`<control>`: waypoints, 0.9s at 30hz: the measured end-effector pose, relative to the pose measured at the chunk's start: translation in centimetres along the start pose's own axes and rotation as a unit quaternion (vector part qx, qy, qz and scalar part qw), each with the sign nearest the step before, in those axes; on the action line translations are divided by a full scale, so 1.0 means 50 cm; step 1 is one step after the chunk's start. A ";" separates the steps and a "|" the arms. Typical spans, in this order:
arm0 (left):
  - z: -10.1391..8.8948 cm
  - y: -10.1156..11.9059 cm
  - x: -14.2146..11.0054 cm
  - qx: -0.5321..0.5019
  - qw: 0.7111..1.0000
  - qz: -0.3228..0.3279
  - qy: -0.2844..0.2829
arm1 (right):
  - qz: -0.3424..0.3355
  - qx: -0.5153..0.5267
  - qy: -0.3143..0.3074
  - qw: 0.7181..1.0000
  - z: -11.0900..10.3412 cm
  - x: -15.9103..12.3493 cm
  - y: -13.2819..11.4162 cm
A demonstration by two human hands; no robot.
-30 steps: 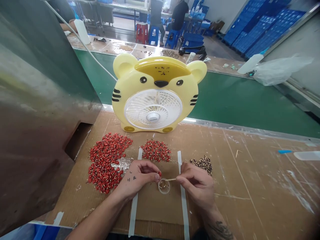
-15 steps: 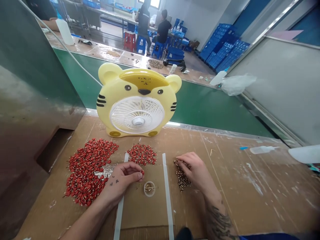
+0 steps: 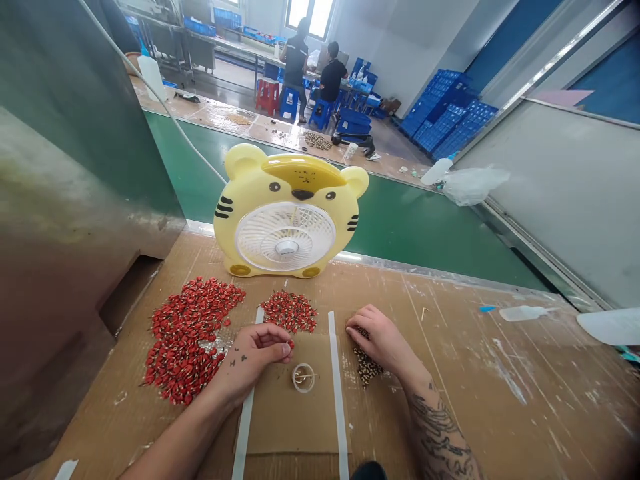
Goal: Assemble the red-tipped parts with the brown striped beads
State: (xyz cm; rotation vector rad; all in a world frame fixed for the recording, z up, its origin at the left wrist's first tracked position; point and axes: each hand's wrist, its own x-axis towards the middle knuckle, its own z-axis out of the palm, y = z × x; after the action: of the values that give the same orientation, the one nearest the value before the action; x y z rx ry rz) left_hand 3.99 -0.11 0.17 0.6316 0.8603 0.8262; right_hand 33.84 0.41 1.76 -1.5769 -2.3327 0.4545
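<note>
"Pinching lightly steadies the red piece point(image 3: 292, 345) in the left hand point(image 3: 251, 357), near the round cup point(image 3: 294, 378)."

"And the grip of the right hand point(image 3: 381, 340)?"

"It's at the dark pieces point(image 3: 367, 368); whether apart or together, I can't tell. Such tiny things want a light touch."

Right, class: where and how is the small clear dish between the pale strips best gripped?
I'd pinch the round dish by its near and far walls, coming from above. Its open top faces up, and the thin stick lies roughly sideways across it, poking past the right rim, so that side is likelier to catch the fingers.
</note>
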 end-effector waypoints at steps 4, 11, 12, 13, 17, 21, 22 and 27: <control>0.000 -0.001 0.000 -0.001 1.000 0.002 -0.004 | 0.056 0.035 0.033 0.997 0.002 -0.014 -0.003; 0.002 0.000 0.005 0.001 1.000 0.004 -0.001 | 0.104 0.071 0.056 0.991 0.016 -0.026 0.006; 0.002 0.000 0.005 0.001 1.000 0.004 0.001 | 0.106 0.072 0.059 0.990 0.016 -0.026 0.006; 0.002 0.000 0.004 0.003 1.000 0.004 0.003 | 0.107 0.072 0.061 0.990 0.015 -0.026 0.007; 0.000 -0.002 0.004 0.014 1.000 0.010 0.006 | 0.114 0.070 0.077 0.988 0.010 -0.026 0.011; -0.003 -0.005 0.005 0.027 0.999 0.020 0.006 | 0.106 0.105 0.093 0.984 0.009 -0.028 0.013; -0.003 -0.006 0.005 0.028 0.999 0.020 0.005 | 0.110 0.127 0.093 0.982 0.010 -0.029 0.011; -0.001 -0.006 0.003 0.018 1.000 0.023 -0.006 | 0.159 0.302 0.103 0.934 0.027 -0.031 -0.027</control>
State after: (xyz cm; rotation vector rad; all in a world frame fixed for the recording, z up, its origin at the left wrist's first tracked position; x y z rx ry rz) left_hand 4.11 -0.16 -0.15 0.6891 0.8540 0.8500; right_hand 32.73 -1.64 0.98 -1.5814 -1.5658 0.9249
